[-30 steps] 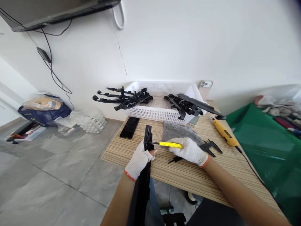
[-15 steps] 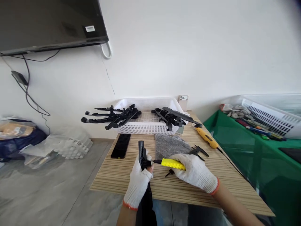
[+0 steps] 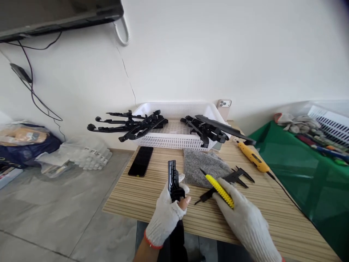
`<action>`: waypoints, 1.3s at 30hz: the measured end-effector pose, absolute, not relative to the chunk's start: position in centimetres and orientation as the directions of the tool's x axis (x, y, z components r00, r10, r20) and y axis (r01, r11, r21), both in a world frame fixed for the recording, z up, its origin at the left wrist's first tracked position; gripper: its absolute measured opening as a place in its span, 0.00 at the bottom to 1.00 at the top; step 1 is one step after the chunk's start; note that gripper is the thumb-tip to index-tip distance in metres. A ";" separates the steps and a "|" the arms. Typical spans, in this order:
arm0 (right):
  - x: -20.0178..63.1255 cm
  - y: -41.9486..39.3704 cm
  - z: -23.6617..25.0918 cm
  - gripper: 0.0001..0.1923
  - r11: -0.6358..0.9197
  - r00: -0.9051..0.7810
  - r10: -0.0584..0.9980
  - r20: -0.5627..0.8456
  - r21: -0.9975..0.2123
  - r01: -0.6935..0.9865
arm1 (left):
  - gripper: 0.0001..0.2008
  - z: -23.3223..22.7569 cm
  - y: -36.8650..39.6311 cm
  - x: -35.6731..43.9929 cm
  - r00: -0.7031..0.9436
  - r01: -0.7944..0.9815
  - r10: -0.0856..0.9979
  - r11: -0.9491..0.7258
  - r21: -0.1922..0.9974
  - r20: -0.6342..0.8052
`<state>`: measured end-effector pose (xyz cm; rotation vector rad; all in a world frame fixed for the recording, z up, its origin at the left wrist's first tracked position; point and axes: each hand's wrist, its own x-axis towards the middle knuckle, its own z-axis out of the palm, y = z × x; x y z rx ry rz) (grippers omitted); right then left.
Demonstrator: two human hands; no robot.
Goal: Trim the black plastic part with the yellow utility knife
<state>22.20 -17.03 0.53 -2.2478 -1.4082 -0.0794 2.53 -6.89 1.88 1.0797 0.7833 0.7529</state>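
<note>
In a white glove, my left hand [image 3: 166, 216] is closed around a long black plastic part [image 3: 173, 178] near the table's front edge. The part's upper end points away from me, its lower end hangs below the table, and my bare thumb tip presses on it. My gloved right hand [image 3: 247, 222] grips a yellow-handled knife [image 3: 221, 191] whose dark tip points up and left, apart from the plastic part. Beneath this hand lies a black caliper [image 3: 208, 195], partly covered. A grey cloth [image 3: 200, 169] is spread just beyond the knife.
A white basket [image 3: 174, 141] at the wall holds several black plastic parts [image 3: 141, 125], some overhanging its sides. A black phone [image 3: 140, 161] lies left; a corded yellow power tool [image 3: 252, 156] lies right. Another phone [image 3: 224, 107] leans behind. Gloves and pens rest on a green-covered table [image 3: 278, 145].
My right hand has drawn the knife away from the black part, to the right and nearer me, turning its tip upward. The left hand still holds the part. The view has shifted.
</note>
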 end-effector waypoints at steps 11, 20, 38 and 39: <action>21.9 -16.7 0.6 0.27 -0.430 0.485 0.871 0.072 -0.365 0.826 | 0.31 2.4 -7.3 2.8 0.456 -0.209 0.882 0.232 0.950 -0.115; 22.3 -16.6 0.7 0.26 -0.402 0.457 0.887 0.066 -0.377 0.835 | 0.30 3.4 -7.2 3.2 0.448 -0.299 0.880 0.312 0.902 -0.156; 27.3 -10.0 6.7 0.22 0.245 -0.064 0.963 0.262 -0.746 0.620 | 0.23 6.1 -3.7 3.5 0.656 0.178 0.720 0.143 0.973 -0.226; 27.3 -9.4 6.3 0.22 0.230 -0.057 0.967 0.247 -0.758 0.611 | 0.24 6.0 -3.6 3.5 0.663 0.200 0.707 0.150 0.968 -0.247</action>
